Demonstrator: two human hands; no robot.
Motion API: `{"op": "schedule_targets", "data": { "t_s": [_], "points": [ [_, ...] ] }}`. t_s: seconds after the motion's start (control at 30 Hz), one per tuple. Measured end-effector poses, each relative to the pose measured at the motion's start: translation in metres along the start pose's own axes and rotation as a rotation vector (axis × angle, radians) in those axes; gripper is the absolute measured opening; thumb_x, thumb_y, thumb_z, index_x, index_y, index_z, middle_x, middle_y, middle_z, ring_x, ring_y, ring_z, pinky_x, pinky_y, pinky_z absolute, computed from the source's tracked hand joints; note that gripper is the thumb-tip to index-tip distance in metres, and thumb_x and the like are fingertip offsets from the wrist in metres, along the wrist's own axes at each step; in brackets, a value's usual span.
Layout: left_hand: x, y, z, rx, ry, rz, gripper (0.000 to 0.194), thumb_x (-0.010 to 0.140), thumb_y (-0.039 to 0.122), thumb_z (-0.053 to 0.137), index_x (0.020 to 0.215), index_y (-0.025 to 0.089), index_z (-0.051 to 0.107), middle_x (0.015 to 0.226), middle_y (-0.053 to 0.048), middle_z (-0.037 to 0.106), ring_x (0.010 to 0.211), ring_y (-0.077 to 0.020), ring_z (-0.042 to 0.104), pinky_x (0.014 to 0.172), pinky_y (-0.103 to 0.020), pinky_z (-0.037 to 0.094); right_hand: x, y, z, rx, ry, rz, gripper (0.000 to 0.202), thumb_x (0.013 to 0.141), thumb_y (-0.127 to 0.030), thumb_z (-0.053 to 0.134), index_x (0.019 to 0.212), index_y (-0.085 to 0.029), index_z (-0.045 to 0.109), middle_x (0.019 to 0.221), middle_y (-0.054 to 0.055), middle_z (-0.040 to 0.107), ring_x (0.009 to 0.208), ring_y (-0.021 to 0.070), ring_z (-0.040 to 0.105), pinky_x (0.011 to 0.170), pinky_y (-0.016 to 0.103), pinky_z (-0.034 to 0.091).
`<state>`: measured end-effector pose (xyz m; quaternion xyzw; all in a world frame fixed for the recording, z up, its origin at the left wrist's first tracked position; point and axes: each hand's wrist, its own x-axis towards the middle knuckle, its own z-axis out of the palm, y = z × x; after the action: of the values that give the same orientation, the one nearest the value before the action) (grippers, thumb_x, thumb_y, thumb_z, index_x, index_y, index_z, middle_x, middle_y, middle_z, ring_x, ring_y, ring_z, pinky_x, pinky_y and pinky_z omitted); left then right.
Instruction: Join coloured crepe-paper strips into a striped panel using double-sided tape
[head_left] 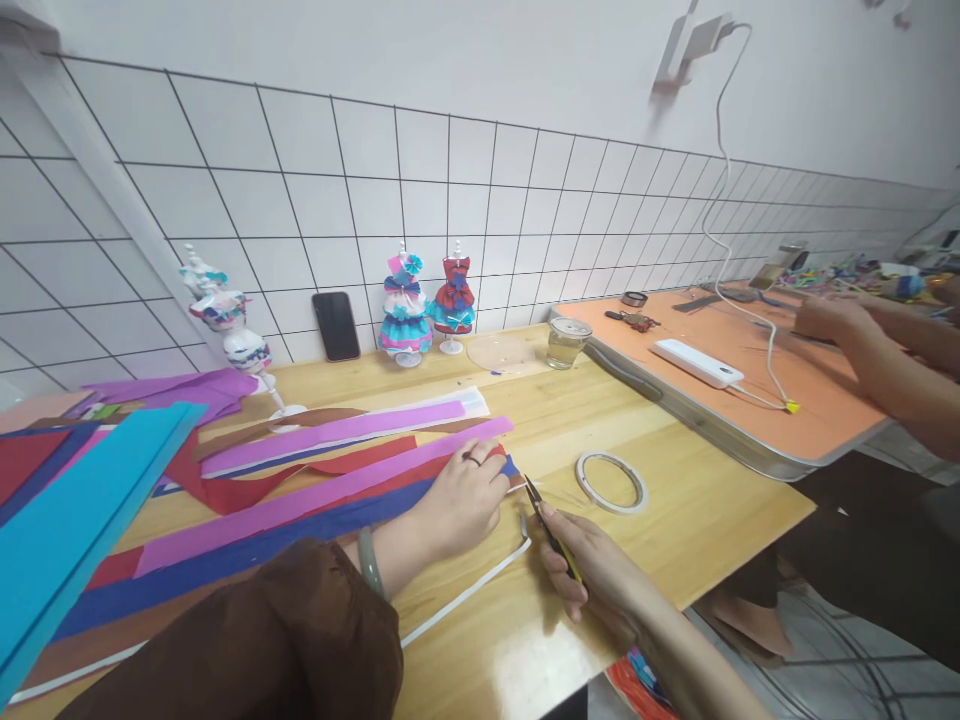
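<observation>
My left hand (463,500), with a ring and a bracelet, presses its curled fingers on the right ends of long coloured strips: a blue strip (330,528), a red strip (405,475) and a purple strip (285,485). Whether they are paper or fabric I cannot tell. In my right hand (592,560) is a pair of yellow and black thread snips (553,540), tip pointing at the strip ends by my left fingers. A narrow white strip (465,597) lies bent below my hands. Right of the snips rests a roll of white tape (641,490).
Small dress forms in ruffled dresses (406,320) stand by the tiled wall, beside a phone (337,326). A lidded cup (567,345) sits near an orange folding table (750,350) holding a white device (697,363). Another person's hands (836,318) work there. Turquoise sheets (90,540) lie left.
</observation>
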<state>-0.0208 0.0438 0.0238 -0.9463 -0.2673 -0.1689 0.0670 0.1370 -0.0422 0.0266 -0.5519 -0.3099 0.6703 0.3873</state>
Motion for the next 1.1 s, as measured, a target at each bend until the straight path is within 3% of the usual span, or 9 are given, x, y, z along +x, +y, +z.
{"op": "schedule_targets", "data": {
  "t_s": [0.2,0.47,1.1],
  "points": [
    [-0.003,0.004,-0.002,0.173,0.023,0.119,0.018,0.085,0.015,0.041,0.084,0.012,0.059,0.097,-0.012,0.056,0.111,-0.0267,0.043,0.092,-0.042,0.033,0.004,0.0,0.002,0.007,-0.005,-0.018,0.034,0.078,-0.051,0.048,0.074,-0.019,0.042,0.051,-0.009,0.038,0.028,0.0006,0.026,0.027,0.016,0.037],
    [-0.007,0.002,-0.005,0.273,0.056,0.193,0.019,0.085,0.017,0.042,0.087,0.012,0.06,0.098,-0.014,0.06,0.111,-0.0273,0.043,0.093,-0.046,0.033,0.005,0.001,0.006,0.008,-0.004,-0.029,0.035,0.077,-0.052,0.05,0.075,-0.018,0.043,0.049,-0.01,0.037,0.027,0.0005,0.025,0.026,0.015,0.035],
    [-0.009,0.002,-0.006,0.279,0.079,0.206,0.02,0.085,0.015,0.041,0.088,0.011,0.06,0.098,-0.014,0.06,0.11,-0.0271,0.044,0.096,-0.046,0.031,0.005,0.003,0.011,0.032,0.001,-0.063,0.033,0.078,-0.05,0.049,0.077,-0.018,0.043,0.048,-0.01,0.037,0.027,0.0003,0.024,0.025,0.015,0.035]
  ]
}}
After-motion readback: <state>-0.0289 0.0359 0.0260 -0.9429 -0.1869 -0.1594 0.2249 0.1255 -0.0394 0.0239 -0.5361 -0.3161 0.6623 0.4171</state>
